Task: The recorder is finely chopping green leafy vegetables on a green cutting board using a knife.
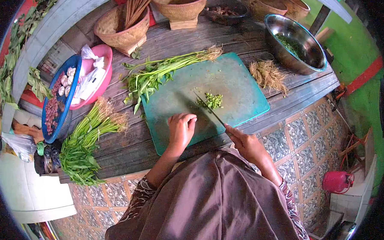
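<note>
My right hand grips the handle of a kitchen knife, its blade angled up and left over a green cutting board. Beside the blade lies a small heap of chopped green stems. My left hand rests at the board's near part, its fingers curled and the thumb against them; whether anything small is inside cannot be seen. Across the board's far left edge lies a bunch of leafy water spinach, roots pointing right. Cut-off roots are piled just past the board's right edge.
More bundled greens lie at the table's left. Behind them stand a blue basket of shallots and garlic and a pink basin. A steel bowl with chopped greens sits at the right. Woven baskets line the back.
</note>
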A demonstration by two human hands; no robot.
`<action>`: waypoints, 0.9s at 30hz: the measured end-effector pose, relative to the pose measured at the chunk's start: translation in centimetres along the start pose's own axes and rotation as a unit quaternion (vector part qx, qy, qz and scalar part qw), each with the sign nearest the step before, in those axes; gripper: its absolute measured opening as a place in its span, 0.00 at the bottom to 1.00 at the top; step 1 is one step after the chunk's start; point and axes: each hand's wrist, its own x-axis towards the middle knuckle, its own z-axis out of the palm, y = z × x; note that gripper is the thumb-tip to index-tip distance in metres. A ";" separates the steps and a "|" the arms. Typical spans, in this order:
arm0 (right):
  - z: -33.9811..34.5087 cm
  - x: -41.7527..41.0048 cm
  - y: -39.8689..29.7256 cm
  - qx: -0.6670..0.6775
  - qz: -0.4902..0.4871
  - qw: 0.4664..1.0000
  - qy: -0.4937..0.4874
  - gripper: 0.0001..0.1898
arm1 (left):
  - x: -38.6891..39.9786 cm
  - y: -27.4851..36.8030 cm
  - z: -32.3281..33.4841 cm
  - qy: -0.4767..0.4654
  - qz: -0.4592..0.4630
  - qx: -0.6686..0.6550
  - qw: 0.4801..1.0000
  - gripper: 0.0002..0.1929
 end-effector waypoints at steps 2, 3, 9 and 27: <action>0.4 -0.4 -0.4 -0.016 -0.015 1.000 0.000 0.20 | 0.2 -0.6 0.8 -0.018 -0.039 -0.020 0.999 0.03; 0.7 -0.6 -0.3 -0.030 -0.029 0.999 -0.001 0.20 | 0.3 -0.7 1.0 -0.037 -0.080 -0.039 0.995 0.03; 1.9 -0.9 0.5 -0.074 0.017 0.996 -0.046 0.20 | 0.1 0.0 0.6 0.001 -0.036 0.060 0.998 0.05; 2.9 0.8 0.3 -0.144 -0.007 0.986 -0.084 0.26 | -0.5 0.1 0.9 0.035 -0.039 0.039 0.998 0.06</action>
